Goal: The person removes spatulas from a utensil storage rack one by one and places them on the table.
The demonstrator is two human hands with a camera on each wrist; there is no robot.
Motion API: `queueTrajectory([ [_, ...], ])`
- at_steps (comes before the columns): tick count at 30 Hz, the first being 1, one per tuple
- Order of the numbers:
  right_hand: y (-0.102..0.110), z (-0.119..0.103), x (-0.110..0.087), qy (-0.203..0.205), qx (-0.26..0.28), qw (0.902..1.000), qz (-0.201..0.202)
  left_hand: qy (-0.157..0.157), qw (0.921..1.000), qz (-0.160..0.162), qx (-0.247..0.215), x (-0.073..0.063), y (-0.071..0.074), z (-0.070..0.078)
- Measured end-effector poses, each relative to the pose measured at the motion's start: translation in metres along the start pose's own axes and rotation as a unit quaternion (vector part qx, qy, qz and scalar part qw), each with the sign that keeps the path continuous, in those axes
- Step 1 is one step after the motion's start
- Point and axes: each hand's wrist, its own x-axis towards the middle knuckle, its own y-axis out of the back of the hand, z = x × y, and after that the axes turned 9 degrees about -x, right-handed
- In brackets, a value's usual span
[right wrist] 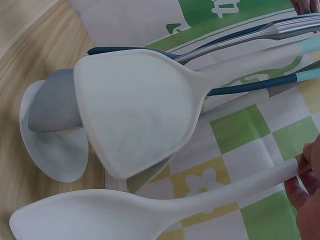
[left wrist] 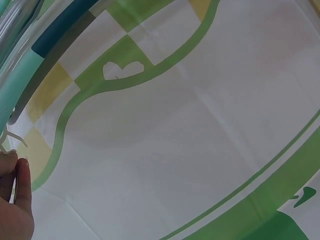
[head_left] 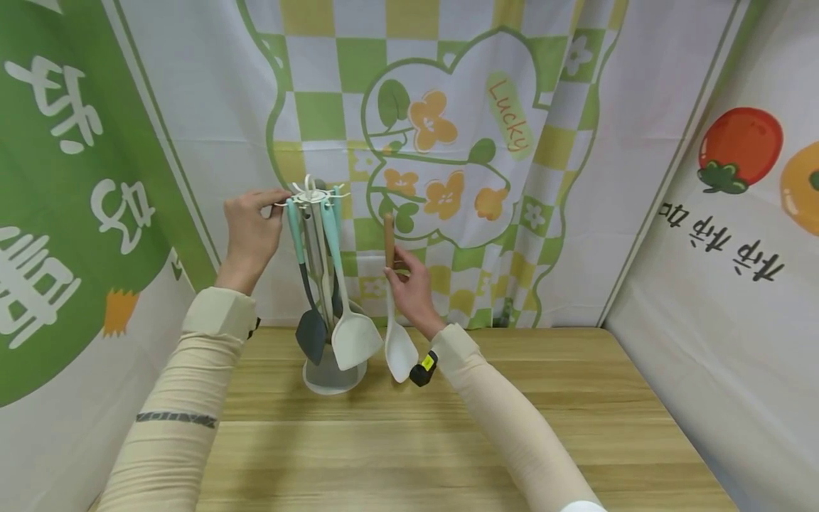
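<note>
A white utensil rack [head_left: 311,195] with a ring of hooks stands by the back curtain, kitchen tools hanging around it. My left hand [head_left: 251,231] pinches a hook on the rack's left side; its fingertips [left wrist: 22,167] also show in the left wrist view. To the right of the rack, my right hand [head_left: 414,288] holds a white spatula [head_left: 399,353] by its wooden handle, the head pointing down. Closest to it on the rack hangs a broad white turner [right wrist: 135,110] with a mint handle. A dark turner [head_left: 311,336] hangs further left.
The rack's round base [head_left: 329,387] rests near the back of the wooden table [head_left: 448,448]. Printed curtains [head_left: 441,43] close off the back and both sides. More tools, including a metal-handled one [right wrist: 280,29], hang behind the white turner.
</note>
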Motion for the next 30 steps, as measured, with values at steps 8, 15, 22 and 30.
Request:
queueTrajectory([
  [8, 0.005, 0.003, -0.002, 0.003, -0.043, 0.999, 0.012, -0.007, 1.0, 0.0, -0.001, 0.0, -0.001, 0.0],
  [15, 0.005, 0.004, -0.004, -0.009, -0.039, 0.9992, 0.005, -0.006, 1.0, 0.001, 0.005, 0.0, 0.0, 0.001],
  [22, 0.007, 0.008, -0.008, -0.022, -0.047, 0.9987, 0.0, -0.02, 0.9996, 0.009, 0.019, 0.001, -0.001, 0.0],
  [30, 0.007, 0.008, -0.012, -0.039, -0.064, 0.9972, 0.008, -0.019, 0.9996, 0.005, 0.019, 0.002, -0.001, 0.0],
])
